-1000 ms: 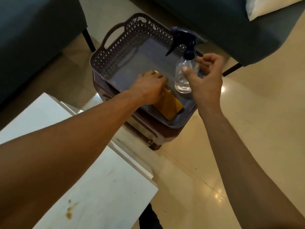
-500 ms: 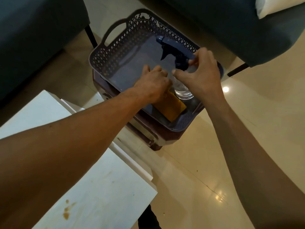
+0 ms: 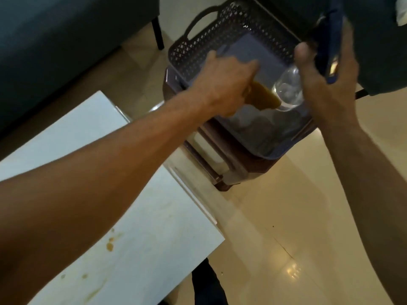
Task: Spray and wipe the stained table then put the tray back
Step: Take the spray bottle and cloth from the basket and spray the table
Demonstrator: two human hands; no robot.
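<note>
A grey lattice-walled tray (image 3: 198, 42) sits on a brown stool (image 3: 240, 172) beyond the white table (image 3: 154, 238). Brown stains (image 3: 109, 246) mark the table's near part. My left hand (image 3: 224, 84) is inside the tray, closed on a yellow-brown cloth (image 3: 264, 96) that hangs from it. My right hand (image 3: 326, 84) grips a clear spray bottle (image 3: 288, 89) with a dark blue trigger head (image 3: 330, 47), lifted and tilted above the tray's right side. The picture is blurred by motion.
A dark sofa (image 3: 55, 40) stands at the left, with one leg (image 3: 159, 34) near the tray. Another dark seat (image 3: 378, 40) fills the top right. Glossy beige floor tiles (image 3: 286, 216) lie right of the table.
My right hand closed on the spray bottle and lifted it, tilting it. My left hand gathered the cloth and raised it off the tray floor.
</note>
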